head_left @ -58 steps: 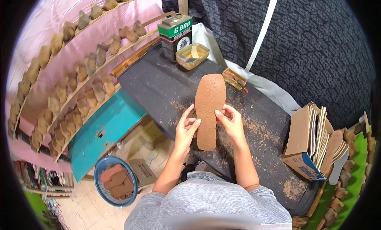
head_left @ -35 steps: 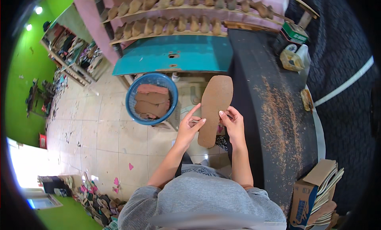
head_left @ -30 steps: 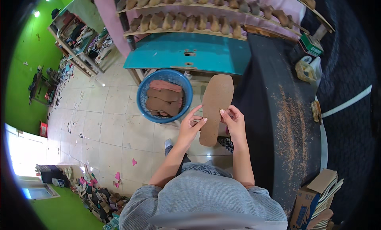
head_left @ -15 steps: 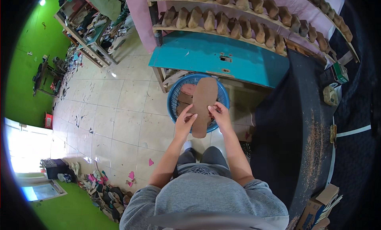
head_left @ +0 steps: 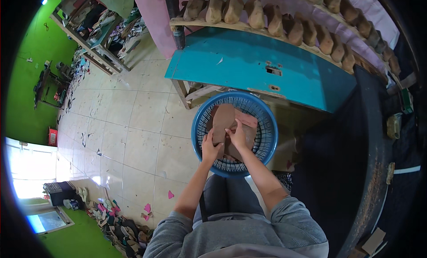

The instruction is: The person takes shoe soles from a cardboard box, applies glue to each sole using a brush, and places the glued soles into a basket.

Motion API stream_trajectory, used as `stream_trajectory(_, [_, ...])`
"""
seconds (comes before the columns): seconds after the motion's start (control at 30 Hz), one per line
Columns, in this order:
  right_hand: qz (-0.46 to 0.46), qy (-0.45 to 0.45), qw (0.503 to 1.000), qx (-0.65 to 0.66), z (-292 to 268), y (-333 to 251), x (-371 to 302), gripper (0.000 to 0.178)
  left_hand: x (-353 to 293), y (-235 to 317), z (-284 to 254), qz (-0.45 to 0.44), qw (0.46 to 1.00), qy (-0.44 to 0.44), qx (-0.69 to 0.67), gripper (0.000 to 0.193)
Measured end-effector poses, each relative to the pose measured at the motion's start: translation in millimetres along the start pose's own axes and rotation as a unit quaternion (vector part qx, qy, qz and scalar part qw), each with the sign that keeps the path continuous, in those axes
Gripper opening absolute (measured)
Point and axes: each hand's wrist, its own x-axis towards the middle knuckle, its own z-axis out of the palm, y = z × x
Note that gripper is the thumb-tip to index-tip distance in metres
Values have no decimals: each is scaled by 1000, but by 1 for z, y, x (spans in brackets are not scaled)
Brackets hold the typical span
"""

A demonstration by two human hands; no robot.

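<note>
A brown shoe insole [head_left: 223,115], long and rounded at its far end, lies in my hands just inside a round blue plastic basket [head_left: 274,132]. My left hand [head_left: 209,147] grips its near left edge, the thumb towards the middle. On its right side my right hand [head_left: 237,135] pinches the edge between thumb and fingers. More brown sole-shaped pieces [head_left: 235,152] rest under and beside it in the basket. A pinkish piece [head_left: 246,119] sits just beyond my right fingers. Some pieces are partly covered by my hands.
Beyond the basket stands a turquoise bench [head_left: 231,58], under a wooden shelf [head_left: 195,23] of shoe lasts [head_left: 234,10]. A black-covered table [head_left: 333,164] is close on my right. At lower left is a heap of shoes [head_left: 122,229]; pink scraps [head_left: 147,208] dot the tiled floor.
The insole has come down from above the basket to its inside, both hands still on it. My view has shifted closer; the basket looks larger and farther right.
</note>
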Motion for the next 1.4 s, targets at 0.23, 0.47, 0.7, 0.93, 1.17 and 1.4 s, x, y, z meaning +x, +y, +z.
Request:
stream_trajectory(0.23, [-135, 16, 981, -141, 19, 34, 31, 63, 14, -16, 22, -31, 994, -30, 99, 69])
stream_trajectory(0.47, [-126, 26, 962, -243, 18, 16, 30, 49, 18, -5, 18, -35, 984, -65, 162, 57])
stream_trajectory(0.7, [-125, 29, 987, -100, -38, -68, -39, 17, -1, 46, -43, 45, 996, -8, 74, 17])
stream_trajectory(0.93, [-85, 95, 992, 11, -121, -151, -136, 12, -30, 144, -113, 76, 996, 1, -49, 5])
stream_trajectory(1.17, [-122, 217, 968, 40, -178, -197, -207, 16, -23, 202, -123, 183, 980, -28, -71, 6])
stream_trajectory(1.4, [-169, 357, 918, 11, -243, -218, -282, 7, -62, 310, -76, 296, 932, -132, -165, 7])
